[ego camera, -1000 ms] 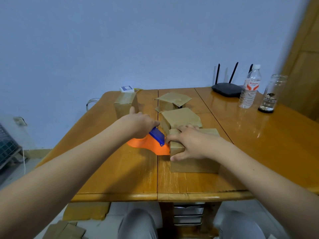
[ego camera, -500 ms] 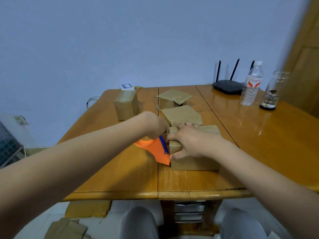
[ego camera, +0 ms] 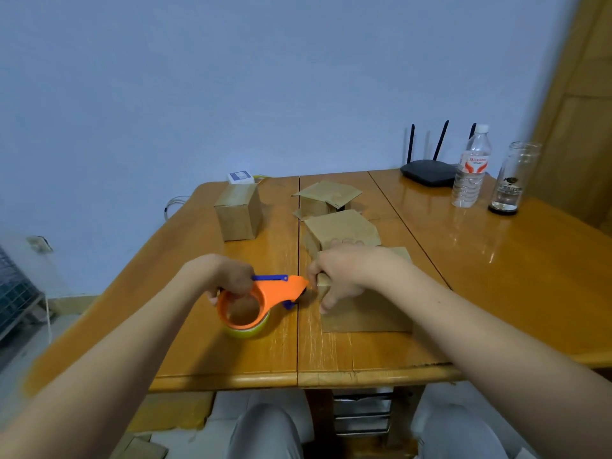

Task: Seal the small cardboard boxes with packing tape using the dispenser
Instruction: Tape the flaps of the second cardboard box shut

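The nearest cardboard box (ego camera: 364, 313) lies on the wooden table (ego camera: 496, 276) under the right hand (ego camera: 344, 273), whose curled fingers clamp its left edge and hold the flaps down. Just left of that box, the orange tape dispenser (ego camera: 261, 301) rests in the left hand's (ego camera: 228, 276) closed grip, its nose nearly touching the box's corner. Whether any tape is yet on this box cannot be told. Behind it, two boxes (ego camera: 337, 226) have flaps up, seemingly unsealed. The closed box (ego camera: 238, 212) far left of them looks finished.
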Demonstrator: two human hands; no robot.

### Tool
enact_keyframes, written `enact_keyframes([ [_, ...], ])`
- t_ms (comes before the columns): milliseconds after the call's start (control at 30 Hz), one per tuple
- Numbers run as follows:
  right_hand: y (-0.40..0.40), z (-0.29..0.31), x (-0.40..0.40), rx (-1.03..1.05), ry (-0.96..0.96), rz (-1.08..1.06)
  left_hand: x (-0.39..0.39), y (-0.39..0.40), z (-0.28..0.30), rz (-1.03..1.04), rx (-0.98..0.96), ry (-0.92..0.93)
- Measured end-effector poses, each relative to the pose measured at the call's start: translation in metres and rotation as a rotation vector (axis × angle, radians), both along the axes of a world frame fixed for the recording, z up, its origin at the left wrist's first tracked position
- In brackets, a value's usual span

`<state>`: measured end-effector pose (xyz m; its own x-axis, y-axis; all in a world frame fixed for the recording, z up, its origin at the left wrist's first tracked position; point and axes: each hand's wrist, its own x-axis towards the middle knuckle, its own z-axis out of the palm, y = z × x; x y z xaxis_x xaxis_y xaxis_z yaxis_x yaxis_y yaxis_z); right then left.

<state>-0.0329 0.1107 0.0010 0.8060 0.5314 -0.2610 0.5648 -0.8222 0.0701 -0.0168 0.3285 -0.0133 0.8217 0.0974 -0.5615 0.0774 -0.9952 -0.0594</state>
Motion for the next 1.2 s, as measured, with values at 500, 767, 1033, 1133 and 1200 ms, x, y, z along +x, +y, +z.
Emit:
enact_keyframes([
  [500, -0.021, 0.038, -0.031, 0.285, 0.092, -0.148, -0.021, 0.01, -0.001, -0.042, -0.037, -0.141],
  [767, -0.02, 0.07, -0.044, 1.093, -0.284, -0.382, -0.039, -0.021, 0.054, 0.393, -1.0, -0.714],
  [1033, 0.04, 0.019, -0.034, 1.396, -0.412, -0.316, -0.033, -0.055, 0.054, 0.435, -1.715, -0.509],
  [1133, 0.047, 0.016, -0.02, 1.382, -0.286, -0.322, -0.025, -0.042, 0.044, 0.332, -1.573, -0.799],
  [1200, 0.05, 0.017, -0.007, 1.297, -0.195, -0.328, -0.017, -0.026, 0.036, 0.185, -1.405, -0.922],
])
